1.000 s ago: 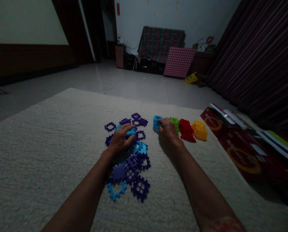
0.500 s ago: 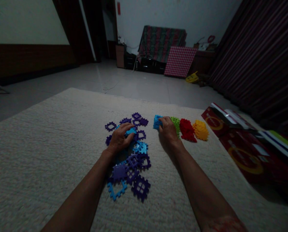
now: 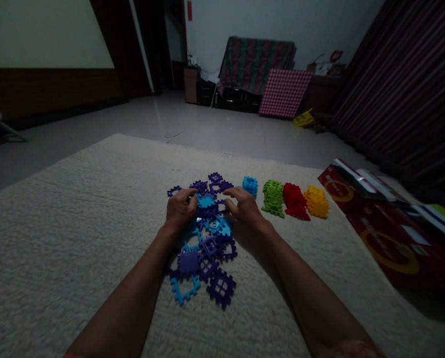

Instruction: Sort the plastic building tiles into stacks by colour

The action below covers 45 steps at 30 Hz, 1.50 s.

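A pile of flat purple and light blue toothed tiles (image 3: 207,248) lies on the cream rug (image 3: 76,223). My left hand (image 3: 179,210) rests on the pile's far end, its fingers curled and pinching the edge of a light blue tile (image 3: 206,200). My right hand (image 3: 245,211) is at the pile's right side with its fingers bent and apart, their tips on purple tiles beside that blue tile. To the right of the pile stand four stacks in a row: blue (image 3: 250,185), green (image 3: 274,197), red (image 3: 294,201) and yellow (image 3: 316,201).
A flattened red box (image 3: 379,228) lies at the rug's right edge, below a dark striped curtain (image 3: 405,89). Beyond the rug is bare grey floor (image 3: 192,124), then covered furniture (image 3: 258,62) and a checked panel (image 3: 284,92) against the far wall.
My right hand has let go of the blue stack and moved left to the pile. My left hand has stayed on the light blue tile. The view has shifted slightly left.
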Motion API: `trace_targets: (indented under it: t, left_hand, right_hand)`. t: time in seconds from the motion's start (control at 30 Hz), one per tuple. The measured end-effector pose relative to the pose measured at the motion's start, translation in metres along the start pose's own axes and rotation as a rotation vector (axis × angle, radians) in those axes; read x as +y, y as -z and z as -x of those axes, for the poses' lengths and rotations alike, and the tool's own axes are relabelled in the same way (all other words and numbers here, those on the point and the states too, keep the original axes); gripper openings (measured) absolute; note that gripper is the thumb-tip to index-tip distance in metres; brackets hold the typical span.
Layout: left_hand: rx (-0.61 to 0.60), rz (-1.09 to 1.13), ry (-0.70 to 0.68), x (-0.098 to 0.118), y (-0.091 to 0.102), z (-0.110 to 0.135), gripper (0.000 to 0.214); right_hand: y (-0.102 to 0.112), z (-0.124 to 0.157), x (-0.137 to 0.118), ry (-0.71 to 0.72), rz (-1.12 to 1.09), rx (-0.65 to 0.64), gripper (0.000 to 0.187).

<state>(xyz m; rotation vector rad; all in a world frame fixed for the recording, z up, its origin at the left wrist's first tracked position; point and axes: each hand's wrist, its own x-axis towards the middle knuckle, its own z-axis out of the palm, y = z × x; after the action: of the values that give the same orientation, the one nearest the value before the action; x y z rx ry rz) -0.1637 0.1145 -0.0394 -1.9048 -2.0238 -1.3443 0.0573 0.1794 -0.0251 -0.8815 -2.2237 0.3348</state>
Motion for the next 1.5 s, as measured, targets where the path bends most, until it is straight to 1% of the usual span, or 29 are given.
trace_targets:
  t: [0.1, 0.17, 0.23, 0.3, 0.53, 0.7, 0.83, 0.93, 1.03, 1.13, 1.23, 1.33, 1.4, 1.5]
  left_hand:
    - [-0.099, -0.125, -0.072, 0.0, -0.003, 0.004, 0.025]
    - [-0.174, -0.168, -0.133, 0.002, -0.005, 0.006, 0.024]
    - [-0.233, -0.16, -0.185, 0.002, -0.005, 0.007, 0.022]
    - [-0.265, -0.126, -0.216, 0.003, -0.005, 0.007, 0.02]
    - [-0.296, -0.099, -0.245, 0.004, -0.004, 0.005, 0.02]
    - [-0.253, -0.038, -0.285, 0.007, -0.006, 0.002, 0.024]
    - [-0.198, 0.001, -0.318, 0.011, -0.006, 0.001, 0.023]
    - [-0.201, 0.037, -0.332, 0.016, -0.003, 0.0, 0.025]
    - [-0.236, 0.091, -0.309, 0.02, -0.001, 0.001, 0.028]
    - [-0.242, 0.131, -0.26, 0.022, 0.0, 0.002, 0.029]
    - [-0.228, 0.183, -0.205, 0.023, -0.001, 0.002, 0.029]
    - [-0.225, 0.246, -0.091, 0.024, 0.0, 0.002, 0.038]
    - [-0.225, 0.299, -0.015, 0.025, 0.0, 0.002, 0.042]
    - [-0.211, 0.415, 0.044, 0.024, -0.001, 0.002, 0.043]
  right_hand:
    - [-0.015, 0.005, -0.01, -0.045, -0.003, -0.087, 0.026]
    - [-0.02, 0.009, -0.014, -0.066, 0.028, -0.136, 0.03]
    - [-0.023, 0.011, -0.016, -0.057, 0.039, -0.175, 0.033]
    - [-0.024, 0.012, -0.016, -0.038, 0.03, -0.189, 0.034]
    - [-0.029, 0.01, -0.015, 0.022, -0.068, -0.103, 0.031]
    - [-0.023, 0.006, -0.02, 0.053, -0.134, 0.043, 0.027]
    - [-0.018, 0.005, -0.024, 0.075, -0.16, 0.067, 0.02]
    - [-0.012, 0.004, -0.03, 0.11, -0.105, 0.101, 0.026]
    - [-0.007, 0.004, -0.035, 0.149, -0.031, 0.109, 0.032]
    - [-0.007, 0.003, -0.033, 0.154, -0.041, 0.068, 0.027]
    - [-0.01, 0.003, -0.025, 0.091, -0.085, 0.039, 0.023]
    - [-0.01, 0.003, -0.019, 0.035, -0.118, 0.038, 0.026]
    - [-0.009, 0.003, -0.019, 0.079, -0.105, 0.045, 0.035]
    - [-0.009, 0.005, -0.024, 0.215, 0.013, 0.035, 0.046]
